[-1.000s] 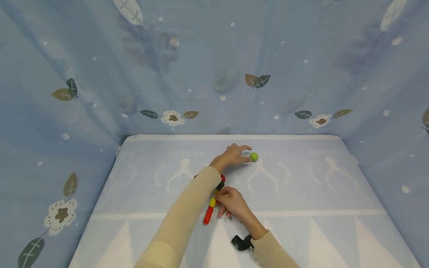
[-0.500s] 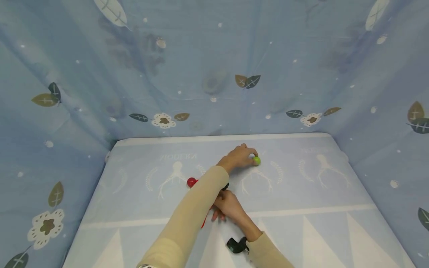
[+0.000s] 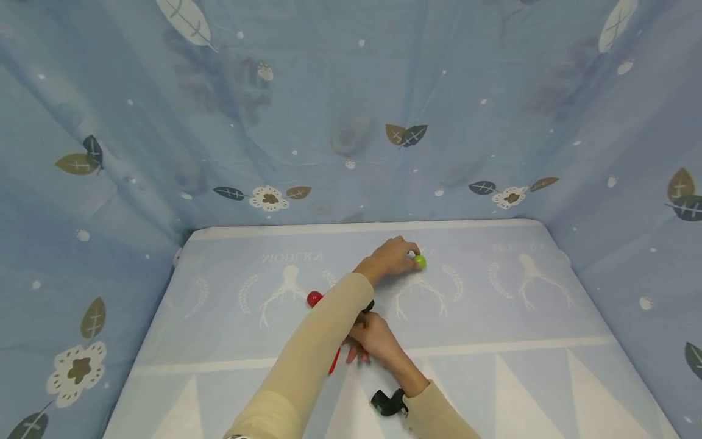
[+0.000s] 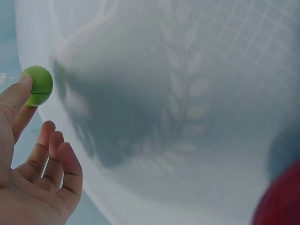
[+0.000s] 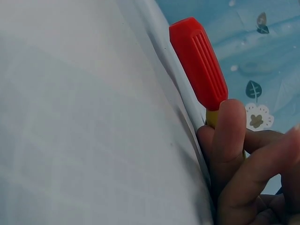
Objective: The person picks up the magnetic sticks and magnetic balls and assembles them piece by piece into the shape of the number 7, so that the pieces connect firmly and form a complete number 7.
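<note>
My left hand (image 3: 390,256) reaches across to the far middle of the table and pinches a small green ball (image 3: 420,262) between thumb and finger. In the left wrist view a thin seam runs round the green ball (image 4: 41,86), and the other fingers curl loosely below. My right hand (image 3: 374,335) sits under the left forearm and holds a toy tool with a ribbed red handle (image 5: 199,61) and a yellow shaft (image 5: 212,118). Most of that tool is hidden by the left sleeve in the head view. A glossy red round piece (image 3: 314,299) shows past the sleeve's left side.
A pale patterned cloth (image 3: 493,311) covers the table. Blue printed curtains (image 3: 351,91) close off the back and both sides. A black device (image 3: 387,403) sits at the right cuff. The left forearm (image 3: 312,347) crosses over the right hand.
The left hand, earlier with thumb and finger apart beside the green ball, has closed on it. The red and yellow tool has gone mostly behind the left sleeve. The head view has shifted slightly.
</note>
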`<action>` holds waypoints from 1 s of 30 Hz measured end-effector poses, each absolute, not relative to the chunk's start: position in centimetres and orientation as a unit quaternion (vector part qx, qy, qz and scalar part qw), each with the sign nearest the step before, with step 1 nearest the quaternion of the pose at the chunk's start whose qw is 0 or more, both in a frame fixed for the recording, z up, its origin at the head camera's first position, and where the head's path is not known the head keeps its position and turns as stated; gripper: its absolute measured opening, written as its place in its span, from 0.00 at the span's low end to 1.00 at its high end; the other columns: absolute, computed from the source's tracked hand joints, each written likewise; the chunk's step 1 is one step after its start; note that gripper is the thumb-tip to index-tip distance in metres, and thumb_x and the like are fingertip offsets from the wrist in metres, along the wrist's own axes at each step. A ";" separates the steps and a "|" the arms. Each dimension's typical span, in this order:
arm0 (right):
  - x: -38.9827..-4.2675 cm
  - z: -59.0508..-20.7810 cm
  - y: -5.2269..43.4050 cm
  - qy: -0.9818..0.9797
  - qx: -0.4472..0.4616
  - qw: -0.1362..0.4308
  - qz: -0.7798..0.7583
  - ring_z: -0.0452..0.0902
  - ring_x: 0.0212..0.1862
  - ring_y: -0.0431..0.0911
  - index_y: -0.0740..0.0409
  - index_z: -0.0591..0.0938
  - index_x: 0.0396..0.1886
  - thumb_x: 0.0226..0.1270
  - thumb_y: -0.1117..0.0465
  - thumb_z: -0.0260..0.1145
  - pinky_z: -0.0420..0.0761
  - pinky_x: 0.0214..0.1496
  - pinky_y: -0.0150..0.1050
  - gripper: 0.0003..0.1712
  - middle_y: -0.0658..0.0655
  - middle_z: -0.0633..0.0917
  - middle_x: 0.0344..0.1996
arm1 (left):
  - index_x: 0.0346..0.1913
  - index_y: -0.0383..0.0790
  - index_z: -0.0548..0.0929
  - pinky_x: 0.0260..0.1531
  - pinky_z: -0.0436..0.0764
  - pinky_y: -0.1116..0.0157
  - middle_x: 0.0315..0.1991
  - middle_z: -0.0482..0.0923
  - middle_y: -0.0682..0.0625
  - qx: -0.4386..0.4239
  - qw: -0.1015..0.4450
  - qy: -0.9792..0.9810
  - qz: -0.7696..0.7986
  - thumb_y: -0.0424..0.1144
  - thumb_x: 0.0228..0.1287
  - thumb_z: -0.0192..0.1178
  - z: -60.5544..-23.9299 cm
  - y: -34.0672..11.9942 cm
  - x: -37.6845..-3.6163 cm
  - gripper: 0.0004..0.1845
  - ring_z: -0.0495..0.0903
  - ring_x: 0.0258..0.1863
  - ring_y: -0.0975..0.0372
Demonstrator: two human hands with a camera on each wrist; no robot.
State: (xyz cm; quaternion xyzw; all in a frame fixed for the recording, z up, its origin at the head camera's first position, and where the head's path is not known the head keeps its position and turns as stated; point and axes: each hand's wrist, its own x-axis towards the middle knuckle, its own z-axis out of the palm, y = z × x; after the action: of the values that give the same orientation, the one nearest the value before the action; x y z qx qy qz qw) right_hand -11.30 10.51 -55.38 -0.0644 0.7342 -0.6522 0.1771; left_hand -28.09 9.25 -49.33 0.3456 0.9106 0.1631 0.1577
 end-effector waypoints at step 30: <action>-11.3 -54.8 9.9 0.717 -0.016 0.205 -0.665 0.80 0.14 0.46 0.68 0.76 0.42 0.71 0.51 0.67 0.70 0.12 0.31 0.21 0.60 0.86 0.27 | 0.62 0.48 0.80 0.48 0.77 0.57 0.55 0.77 0.44 0.281 0.098 0.879 0.372 0.48 0.71 0.63 -45.0 -6.3 -19.5 0.20 0.77 0.50 0.54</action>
State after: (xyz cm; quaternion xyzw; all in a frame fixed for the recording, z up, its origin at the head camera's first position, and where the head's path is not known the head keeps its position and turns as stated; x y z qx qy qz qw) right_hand -11.26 9.91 -54.81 -0.0159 0.7175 -0.6654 0.2053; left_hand -19.55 -6.25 -45.04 0.2815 0.8790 0.3720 0.0984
